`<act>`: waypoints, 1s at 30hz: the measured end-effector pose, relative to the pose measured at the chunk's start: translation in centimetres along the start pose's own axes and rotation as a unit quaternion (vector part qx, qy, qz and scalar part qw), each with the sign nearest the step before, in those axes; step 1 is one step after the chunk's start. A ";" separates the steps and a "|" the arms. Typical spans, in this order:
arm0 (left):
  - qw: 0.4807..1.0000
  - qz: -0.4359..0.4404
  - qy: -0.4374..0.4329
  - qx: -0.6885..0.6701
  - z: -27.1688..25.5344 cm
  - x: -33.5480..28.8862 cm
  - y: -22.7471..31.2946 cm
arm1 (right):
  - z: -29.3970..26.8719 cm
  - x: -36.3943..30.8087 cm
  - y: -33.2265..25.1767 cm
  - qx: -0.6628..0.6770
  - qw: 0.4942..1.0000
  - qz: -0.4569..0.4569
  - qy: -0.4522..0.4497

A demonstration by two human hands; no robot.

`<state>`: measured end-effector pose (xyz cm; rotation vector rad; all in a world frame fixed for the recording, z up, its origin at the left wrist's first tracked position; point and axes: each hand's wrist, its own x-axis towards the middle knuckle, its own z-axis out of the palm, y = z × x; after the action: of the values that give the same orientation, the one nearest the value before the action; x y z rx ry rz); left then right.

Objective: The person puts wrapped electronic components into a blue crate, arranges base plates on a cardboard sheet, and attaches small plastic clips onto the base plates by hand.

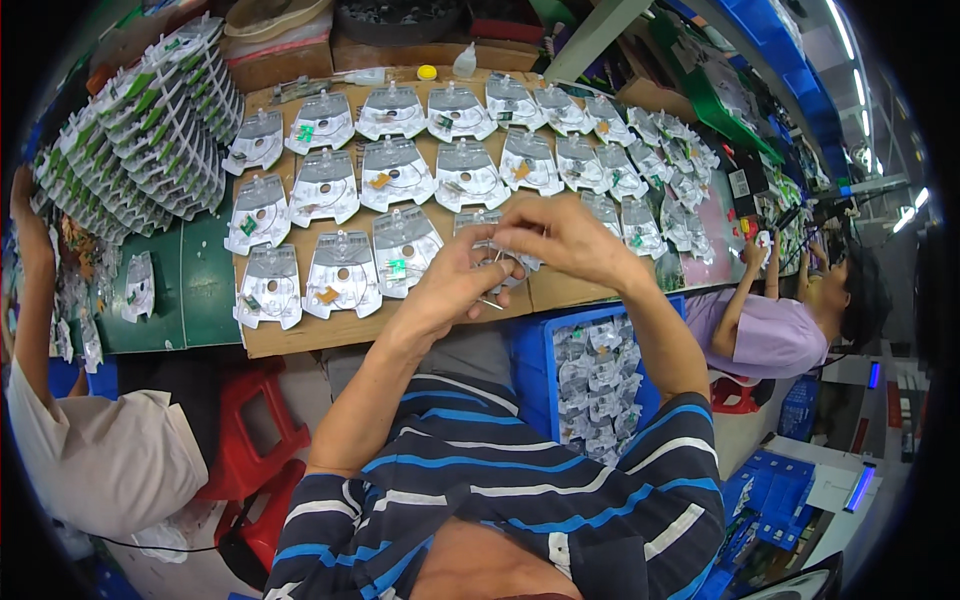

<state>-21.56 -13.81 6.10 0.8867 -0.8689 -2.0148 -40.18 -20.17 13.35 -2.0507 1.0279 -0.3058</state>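
Note:
My left hand [462, 283] is closed at the front edge of the work surface, its fingers curled round a thin metal tool [490, 303] whose end sticks out below them. Close against it, my right hand [568, 240] is bent down with thumb and fingers pinched together; what is between its fingertips is too small to make out. Under and behind both hands lie rows of white-and-grey, fan-shaped plastic parts [407, 246], several with small green or orange boards and thin wires. One such part [478, 219] is partly hidden behind my hands.
Cardboard [290, 340] covers the green table [200, 290]. Tall stacks of similar parts [150, 130] stand at the left. A blue crate [535, 370] of parts sits below the edge. At the back are a yellow cap [427, 73] and small bottle [465, 62]. Co-workers sit on both sides.

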 end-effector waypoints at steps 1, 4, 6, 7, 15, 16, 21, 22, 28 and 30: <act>1.000 -0.002 -0.003 0.002 0.2 0.0 0.0 | 0.5 -0.5 -0.2 0.001 1.000 0.002 0.004; 0.999 -0.011 -0.004 0.038 0.8 0.2 -0.2 | 1.3 -1.5 0.0 0.150 0.985 0.079 -0.017; 0.996 -0.013 -0.011 0.090 1.1 0.1 -0.5 | 1.4 -1.9 0.4 0.118 0.991 0.065 -0.023; 0.996 -0.015 -0.015 0.091 1.1 0.2 -0.6 | 1.1 -2.1 0.3 0.119 0.990 0.067 -0.020; 0.987 -0.083 -0.098 0.091 1.2 1.0 -2.7 | -0.6 -4.7 4.0 -0.125 0.953 0.015 0.276; 0.982 -0.116 -0.129 0.079 1.3 1.1 -3.4 | 0.1 -5.1 5.3 -0.194 0.920 0.012 0.340; 0.981 -0.146 -0.115 0.059 1.9 1.3 -6.2 | 3.2 -5.8 8.5 -0.342 0.888 -0.094 0.292; 0.982 -0.144 -0.109 0.054 1.8 1.1 -6.1 | 3.4 -5.9 8.7 -0.341 0.889 -0.092 0.292; 0.985 -0.135 -0.102 0.023 0.3 0.9 -6.7 | 2.9 -5.5 9.2 -0.292 0.913 -0.060 0.279; 0.985 -0.134 -0.101 0.032 0.3 1.0 -6.5 | 1.9 -5.1 9.4 -0.216 0.948 0.041 0.228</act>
<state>-24.64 -11.39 0.80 0.8839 -0.9728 -2.3543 -47.72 -18.50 5.68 -2.3765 1.5704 -0.5723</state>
